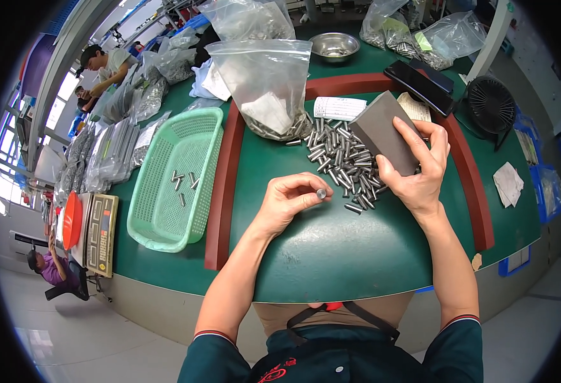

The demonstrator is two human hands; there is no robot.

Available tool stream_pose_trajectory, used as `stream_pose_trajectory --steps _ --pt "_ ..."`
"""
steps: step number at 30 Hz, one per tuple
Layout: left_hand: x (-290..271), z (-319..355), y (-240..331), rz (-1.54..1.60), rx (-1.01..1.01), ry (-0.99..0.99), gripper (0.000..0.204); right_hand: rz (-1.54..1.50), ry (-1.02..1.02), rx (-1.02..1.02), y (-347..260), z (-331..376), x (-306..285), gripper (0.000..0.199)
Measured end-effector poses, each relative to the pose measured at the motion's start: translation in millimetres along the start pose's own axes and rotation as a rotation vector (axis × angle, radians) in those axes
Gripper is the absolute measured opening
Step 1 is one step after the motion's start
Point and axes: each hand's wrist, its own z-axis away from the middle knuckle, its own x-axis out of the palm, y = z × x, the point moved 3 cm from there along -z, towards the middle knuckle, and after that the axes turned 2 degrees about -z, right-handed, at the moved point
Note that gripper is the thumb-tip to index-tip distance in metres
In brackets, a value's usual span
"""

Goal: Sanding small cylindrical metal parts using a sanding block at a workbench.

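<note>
Between the thumb and fingers of my left hand [290,199] is a small metal pin [321,193], its round end facing up. My right hand [422,167] grips a dark grey rectangular block [385,131], tilted above the right side of a heap of metal pins [341,153]. The two hands are apart, with loose pins from the heap lying between them on the green tabletop [331,255]. Several more pins lie inside the light green plastic basket [139,210] to the left of my left hand.
Dark red strips [221,210] frame the work area. Behind the heap stand a clear bag of parts [261,89], a paper label [339,108] and a steel bowl [335,46]. A phone [419,86] and black fan [488,108] sit right; a scale [102,233] sits left. Other people work farther left.
</note>
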Motion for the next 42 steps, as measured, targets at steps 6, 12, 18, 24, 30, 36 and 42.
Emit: stream_pose_trajectory --steps 6,12,18,24,30,36,42 --pt "-3.0 1.7 -2.2 -0.004 -0.019 0.023 0.006 -0.008 -0.032 -0.011 -5.0 -0.3 1.9 0.060" --pt "-4.8 5.4 -10.8 0.058 -0.112 0.113 0.012 -0.373 -0.182 -0.093 -47.0 18.0 9.3 0.057" --pt "-2.5 4.0 -3.5 -0.026 0.021 -0.037 0.012 -0.040 -0.086 0.014 -13.2 12.2 16.7 0.056" --pt "-21.0 6.3 -25.4 -0.319 0.029 0.048 0.014 -0.379 -0.208 -0.258 -75.3 18.5 9.4 0.059" --pt "-5.5 2.0 1.2 -0.005 0.046 0.035 0.004 -0.005 -0.034 0.059 3.9 2.2 4.5 0.056" --pt "-1.3 3.9 0.1 0.100 0.013 0.080 0.007 -0.001 0.003 0.072 0.5 0.9 0.3 0.057" --pt "-8.8 3.9 -8.0 0.235 -0.072 0.110 0.019 0.000 0.030 0.105 4.3 0.4 -2.7 0.058"
